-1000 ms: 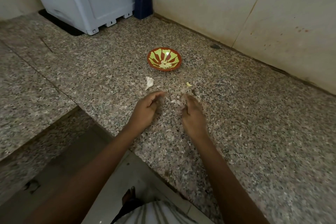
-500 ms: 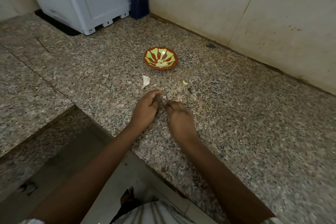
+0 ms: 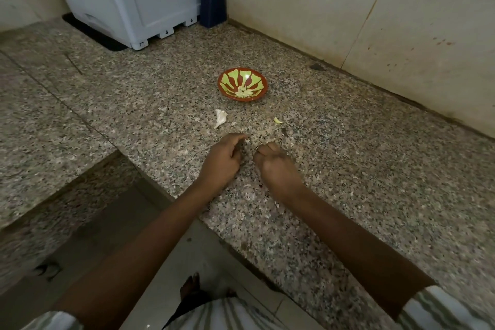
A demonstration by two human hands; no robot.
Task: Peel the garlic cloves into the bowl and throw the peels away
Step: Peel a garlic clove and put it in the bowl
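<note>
Pale peeled cloves (image 3: pixel 243 93) lie in the red-and-green patterned bowl (image 3: pixel 227 80), far centre; a white papery garlic piece (image 3: pixel 220 117) and a yellowish clove (image 3: pixel 278 120) wait on the speckled granite table (image 3: pixel 375 169); left hand (image 3: pixel 223 159) and right hand (image 3: pixel 277 166) sit nearer, fingers curled, contents untellable.

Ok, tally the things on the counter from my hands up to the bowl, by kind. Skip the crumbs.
bowl: 1
white garlic piece: 1
yellowish garlic bit: 1
total: 3
The peeled cloves heaped in the bowl cannot be counted apart.
</note>
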